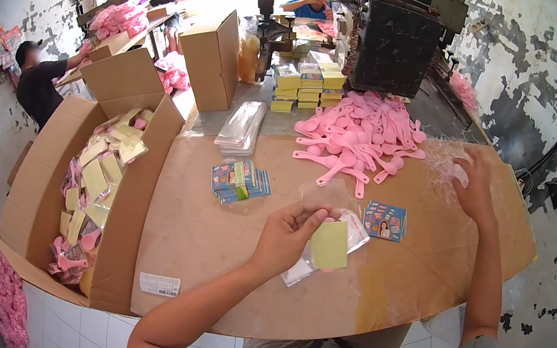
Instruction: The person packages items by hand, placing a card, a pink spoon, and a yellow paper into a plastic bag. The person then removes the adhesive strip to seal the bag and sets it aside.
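Observation:
My left hand pinches the top of a clear plastic bag with a pale yellow card in it; a bit of pink shows at the card's lower edge. Beneath it lies a stack of clear bags on the cardboard-covered table. My right hand is at the right, fingers curved and apart, beside a tangle of clear plastic strips. Between the hands lies a small pile of blue printed cards. Pink measuring spoons are heaped beyond them.
An open carton of packed bags stands at the left. Banded blue cards and more clear bags lie on the table. Behind are yellow card stacks, an upright box and a dark machine. Other people are in the background.

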Action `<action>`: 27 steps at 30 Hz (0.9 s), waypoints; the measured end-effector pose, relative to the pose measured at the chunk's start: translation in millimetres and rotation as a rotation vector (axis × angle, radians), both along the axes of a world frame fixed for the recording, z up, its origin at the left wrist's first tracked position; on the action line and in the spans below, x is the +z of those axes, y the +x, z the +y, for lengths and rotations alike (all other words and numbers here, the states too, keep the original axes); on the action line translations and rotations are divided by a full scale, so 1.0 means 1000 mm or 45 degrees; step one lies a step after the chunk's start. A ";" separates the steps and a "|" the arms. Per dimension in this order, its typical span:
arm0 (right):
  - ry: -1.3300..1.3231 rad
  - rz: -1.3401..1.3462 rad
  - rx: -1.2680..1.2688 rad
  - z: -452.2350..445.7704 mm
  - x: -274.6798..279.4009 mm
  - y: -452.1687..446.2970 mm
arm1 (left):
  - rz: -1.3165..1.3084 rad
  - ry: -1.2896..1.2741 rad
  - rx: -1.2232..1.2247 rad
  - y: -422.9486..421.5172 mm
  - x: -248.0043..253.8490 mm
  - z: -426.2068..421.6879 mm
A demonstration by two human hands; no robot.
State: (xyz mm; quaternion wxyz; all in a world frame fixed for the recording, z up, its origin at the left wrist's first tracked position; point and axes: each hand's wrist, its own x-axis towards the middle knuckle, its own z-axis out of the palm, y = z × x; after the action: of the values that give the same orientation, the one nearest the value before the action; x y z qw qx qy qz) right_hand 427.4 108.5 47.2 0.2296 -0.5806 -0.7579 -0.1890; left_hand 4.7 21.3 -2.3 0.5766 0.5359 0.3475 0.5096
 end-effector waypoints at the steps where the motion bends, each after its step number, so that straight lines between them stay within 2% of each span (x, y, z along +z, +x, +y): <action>1: -0.098 0.335 0.188 0.000 -0.002 -0.015 | -0.008 -0.016 0.003 0.000 0.001 0.001; 3: -0.270 0.463 0.508 -0.018 0.012 -0.068 | -0.002 -0.033 0.029 0.002 -0.005 0.003; 5: -0.601 0.596 0.817 -0.036 0.015 -0.115 | 0.013 -0.033 0.040 0.003 -0.009 0.001; 7: -0.929 0.833 0.969 -0.050 0.009 -0.153 | 0.023 -0.002 0.047 0.005 -0.008 -0.001; 10: -1.120 0.993 1.053 -0.053 -0.013 -0.184 | 0.022 -0.035 0.050 0.005 -0.005 -0.003; 13: -1.388 1.323 1.014 -0.042 -0.029 -0.185 | -0.001 -0.035 0.053 0.004 0.000 -0.004; 16: -1.389 1.489 1.079 -0.040 -0.034 -0.183 | -0.069 -0.021 0.004 0.002 0.001 -0.003; 22: -1.294 1.536 1.035 -0.043 -0.036 -0.177 | 0.133 -0.003 -0.013 0.000 -0.003 -0.002; 25: -1.379 1.638 0.977 -0.040 -0.039 -0.172 | 0.109 0.015 0.024 0.001 -0.010 -0.001; 27: -1.269 1.558 1.100 -0.034 -0.047 -0.167 | 0.296 0.153 0.064 -0.002 -0.008 0.001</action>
State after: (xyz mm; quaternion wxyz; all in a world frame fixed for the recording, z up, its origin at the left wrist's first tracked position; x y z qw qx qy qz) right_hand 260.3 74.4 -0.1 0.3657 -0.2762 -0.6494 0.6069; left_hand 2.8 22.3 -10.8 0.4865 0.6160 0.3942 0.4781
